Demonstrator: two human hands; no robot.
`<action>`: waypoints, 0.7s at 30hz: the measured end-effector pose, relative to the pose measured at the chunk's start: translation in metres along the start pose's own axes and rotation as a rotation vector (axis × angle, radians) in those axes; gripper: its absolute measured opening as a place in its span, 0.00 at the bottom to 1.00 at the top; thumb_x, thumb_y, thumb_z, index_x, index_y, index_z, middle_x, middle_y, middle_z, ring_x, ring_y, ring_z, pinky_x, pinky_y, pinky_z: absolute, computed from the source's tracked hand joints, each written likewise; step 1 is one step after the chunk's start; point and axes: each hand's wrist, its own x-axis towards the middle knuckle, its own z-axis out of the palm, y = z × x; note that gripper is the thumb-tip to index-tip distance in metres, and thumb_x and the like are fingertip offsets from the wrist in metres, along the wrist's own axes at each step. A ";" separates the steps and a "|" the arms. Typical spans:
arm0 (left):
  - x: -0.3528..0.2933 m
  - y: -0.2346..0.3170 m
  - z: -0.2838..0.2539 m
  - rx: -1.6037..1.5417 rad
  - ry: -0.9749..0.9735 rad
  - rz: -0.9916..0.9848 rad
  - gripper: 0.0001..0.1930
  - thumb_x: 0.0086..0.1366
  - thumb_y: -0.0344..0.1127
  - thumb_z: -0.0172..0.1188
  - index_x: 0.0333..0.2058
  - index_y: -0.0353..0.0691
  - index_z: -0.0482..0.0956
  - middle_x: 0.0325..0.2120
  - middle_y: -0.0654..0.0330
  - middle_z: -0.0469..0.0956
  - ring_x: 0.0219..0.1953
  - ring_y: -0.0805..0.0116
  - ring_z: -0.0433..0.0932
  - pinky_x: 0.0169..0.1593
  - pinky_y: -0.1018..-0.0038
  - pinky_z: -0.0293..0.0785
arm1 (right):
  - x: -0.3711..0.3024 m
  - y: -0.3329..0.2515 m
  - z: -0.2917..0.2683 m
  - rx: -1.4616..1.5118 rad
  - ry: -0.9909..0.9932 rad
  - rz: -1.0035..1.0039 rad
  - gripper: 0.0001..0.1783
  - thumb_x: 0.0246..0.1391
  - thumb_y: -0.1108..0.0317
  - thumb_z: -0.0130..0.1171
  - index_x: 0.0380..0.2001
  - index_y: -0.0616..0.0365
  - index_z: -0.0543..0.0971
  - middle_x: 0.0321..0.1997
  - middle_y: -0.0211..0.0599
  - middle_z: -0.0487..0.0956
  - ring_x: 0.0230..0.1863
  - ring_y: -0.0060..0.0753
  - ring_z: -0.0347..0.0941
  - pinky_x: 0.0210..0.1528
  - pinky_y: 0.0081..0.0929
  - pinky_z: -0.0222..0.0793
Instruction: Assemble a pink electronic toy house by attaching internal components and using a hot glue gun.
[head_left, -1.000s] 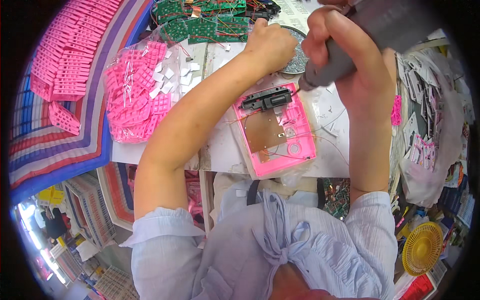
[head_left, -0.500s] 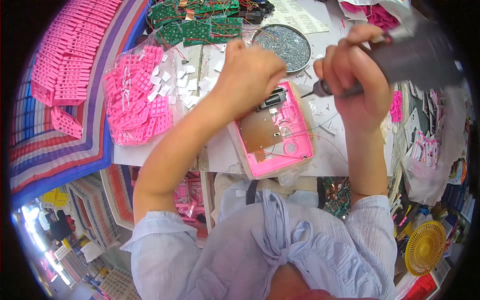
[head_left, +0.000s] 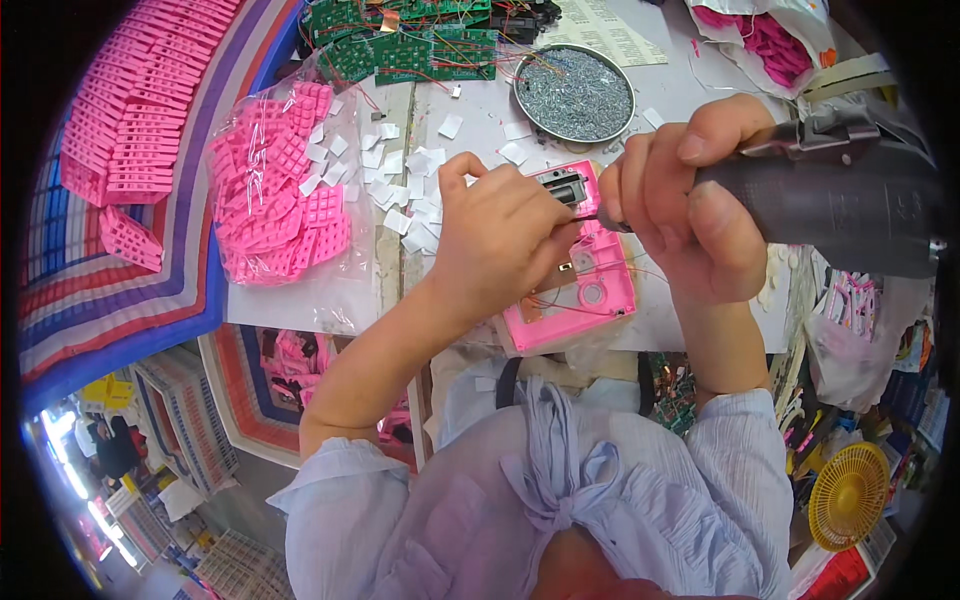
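My right hand [head_left: 690, 200] is wrapped round a dark electric screwdriver [head_left: 830, 205], held sideways with its thin bit pointing left. The bit's tip reaches my left fingertips above an open pink plastic housing [head_left: 615, 290]. My left hand [head_left: 505, 230] has its fingers curled and pinched together by the tip; whatever they hold is too small or hidden to make out. Inside the housing are a black part [head_left: 566, 188], thin red wires and a brown board, mostly covered by my left hand. Beyond the housing stands a round dish of small metal screws [head_left: 575, 95].
Small white squares [head_left: 400, 190] lie scattered left of the housing, beside a clear bag of pink keypads [head_left: 280, 200]. Green circuit boards [head_left: 435, 55] with wires are piled at the back. Stacked pink parts [head_left: 140, 110] cover striped cloth at far left. A white bag of pink pieces [head_left: 770, 50] sits back right.
My left hand has come down from near the dish to over the housing. My right hand has brought the screwdriver left and lower, so its bit meets my left fingertips.
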 end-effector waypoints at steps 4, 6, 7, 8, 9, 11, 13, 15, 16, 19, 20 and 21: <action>0.012 0.001 0.008 0.169 0.071 -0.121 0.14 0.51 0.41 0.73 0.34 0.45 0.80 0.35 0.67 0.79 0.42 0.65 0.74 0.56 0.54 0.54 | 0.004 0.020 -0.013 -0.028 0.055 -0.071 0.12 0.61 0.71 0.51 0.48 0.56 0.67 0.17 0.28 0.62 0.19 0.23 0.59 0.28 0.30 0.63; 0.008 -0.006 0.014 0.251 -0.057 -0.160 0.17 0.52 0.44 0.72 0.38 0.45 0.80 0.39 0.65 0.79 0.47 0.62 0.73 0.59 0.52 0.53 | 0.007 0.035 -0.023 -0.028 0.088 -0.023 0.10 0.59 0.78 0.49 0.44 0.58 0.68 0.17 0.31 0.64 0.18 0.23 0.59 0.26 0.31 0.61; 0.005 -0.008 0.015 0.292 -0.159 -0.170 0.19 0.52 0.45 0.72 0.40 0.45 0.79 0.41 0.64 0.79 0.49 0.61 0.73 0.60 0.51 0.52 | 0.007 0.043 -0.023 -0.042 0.118 -0.001 0.09 0.59 0.79 0.49 0.42 0.59 0.68 0.18 0.32 0.65 0.17 0.23 0.59 0.25 0.31 0.61; 0.004 -0.009 0.016 0.295 -0.162 -0.174 0.19 0.52 0.45 0.72 0.40 0.44 0.79 0.40 0.64 0.79 0.49 0.61 0.73 0.60 0.50 0.52 | 0.007 0.045 -0.022 -0.108 0.127 0.028 0.09 0.58 0.79 0.49 0.42 0.59 0.68 0.18 0.32 0.66 0.17 0.23 0.59 0.25 0.31 0.61; 0.005 -0.009 0.015 0.298 -0.165 -0.178 0.19 0.52 0.45 0.72 0.40 0.44 0.79 0.40 0.64 0.79 0.49 0.61 0.73 0.60 0.50 0.52 | 0.007 0.047 -0.021 -0.175 0.136 0.056 0.09 0.58 0.79 0.50 0.42 0.60 0.68 0.18 0.32 0.67 0.17 0.23 0.59 0.25 0.31 0.61; 0.004 -0.008 0.016 0.294 -0.171 -0.180 0.19 0.53 0.45 0.72 0.40 0.44 0.79 0.39 0.63 0.79 0.49 0.61 0.74 0.59 0.49 0.52 | 0.004 0.053 -0.021 -0.271 0.143 0.072 0.09 0.57 0.79 0.52 0.41 0.60 0.68 0.19 0.32 0.67 0.17 0.23 0.60 0.25 0.31 0.63; 0.003 -0.009 0.018 0.281 -0.171 -0.171 0.20 0.53 0.44 0.72 0.42 0.43 0.79 0.39 0.63 0.78 0.49 0.61 0.73 0.59 0.49 0.52 | 0.001 0.060 -0.020 -0.329 0.179 0.070 0.08 0.55 0.78 0.56 0.36 0.59 0.70 0.20 0.30 0.68 0.20 0.23 0.64 0.28 0.30 0.65; 0.002 -0.011 0.021 0.289 -0.113 -0.130 0.18 0.50 0.43 0.73 0.37 0.44 0.80 0.35 0.63 0.77 0.47 0.62 0.73 0.58 0.50 0.54 | 0.001 0.062 -0.014 -0.372 0.199 0.077 0.07 0.54 0.76 0.60 0.32 0.57 0.71 0.24 0.29 0.70 0.24 0.23 0.67 0.31 0.28 0.67; 0.003 -0.012 0.022 0.292 -0.077 -0.105 0.17 0.48 0.43 0.73 0.35 0.44 0.80 0.33 0.63 0.76 0.46 0.62 0.73 0.57 0.50 0.55 | 0.002 0.063 -0.013 -0.394 0.173 0.066 0.07 0.53 0.76 0.61 0.32 0.57 0.72 0.26 0.29 0.71 0.26 0.23 0.68 0.32 0.26 0.67; 0.006 -0.012 0.024 0.290 -0.052 -0.160 0.19 0.48 0.43 0.73 0.37 0.44 0.80 0.34 0.62 0.76 0.47 0.62 0.73 0.56 0.51 0.56 | 0.003 0.070 -0.025 -0.520 0.091 -0.004 0.09 0.50 0.74 0.65 0.34 0.56 0.76 0.33 0.27 0.74 0.32 0.20 0.70 0.36 0.22 0.66; 0.006 -0.013 0.023 0.245 -0.064 -0.152 0.20 0.49 0.43 0.73 0.40 0.43 0.80 0.34 0.61 0.77 0.46 0.59 0.74 0.56 0.50 0.57 | 0.007 0.063 -0.022 -0.446 0.096 0.113 0.10 0.50 0.74 0.65 0.35 0.57 0.76 0.33 0.27 0.74 0.33 0.20 0.70 0.36 0.23 0.66; 0.008 -0.014 0.023 0.210 -0.111 -0.168 0.20 0.50 0.42 0.73 0.41 0.43 0.80 0.34 0.60 0.77 0.45 0.57 0.75 0.56 0.50 0.57 | 0.010 0.055 -0.020 -0.369 0.104 0.229 0.11 0.49 0.74 0.66 0.36 0.57 0.76 0.33 0.26 0.74 0.34 0.20 0.70 0.36 0.23 0.66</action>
